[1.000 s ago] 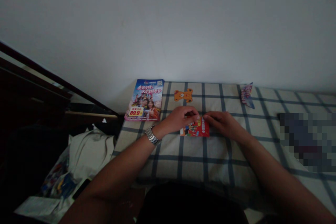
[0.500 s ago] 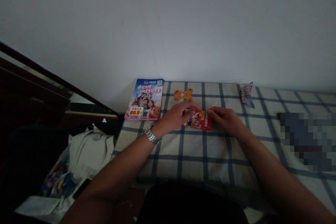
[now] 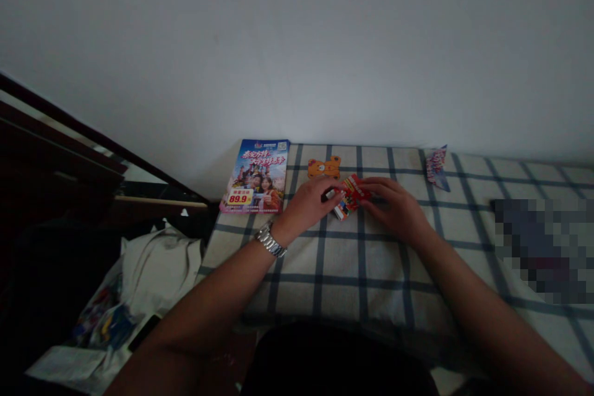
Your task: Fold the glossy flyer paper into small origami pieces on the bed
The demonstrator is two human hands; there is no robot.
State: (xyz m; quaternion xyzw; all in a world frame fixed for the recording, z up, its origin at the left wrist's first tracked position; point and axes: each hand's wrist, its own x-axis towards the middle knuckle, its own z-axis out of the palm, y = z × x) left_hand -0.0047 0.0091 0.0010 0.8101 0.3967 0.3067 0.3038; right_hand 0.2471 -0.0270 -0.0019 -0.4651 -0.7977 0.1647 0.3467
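Note:
A small red printed paper (image 3: 351,197), apparently folded, sits between my two hands above the checked cloth, turned at a slant. My left hand (image 3: 312,201), with a metal watch (image 3: 271,240) on the wrist, pinches its left side between thumb and fingers. At its right side, the thumb and fingertips of my right hand (image 3: 394,207) close on the edge. Just behind my left hand lies an orange bear-shaped piece (image 3: 323,167). To the left rests a flyer, or a stack of them (image 3: 256,176), with blue and pink print.
Checked cloth (image 3: 297,284) covers the surface, which meets a pale wall (image 3: 297,49) at the back. A folded printed paper (image 3: 437,168) stands at the right rear. A blurred-out dark object (image 3: 533,247) lies far right. White bags (image 3: 160,266) sit low on the left.
The red paper has turned from lying nearly level to a slant, its right end raised toward the wall. My right hand has shifted slightly left and its fingers have spread around the edge.

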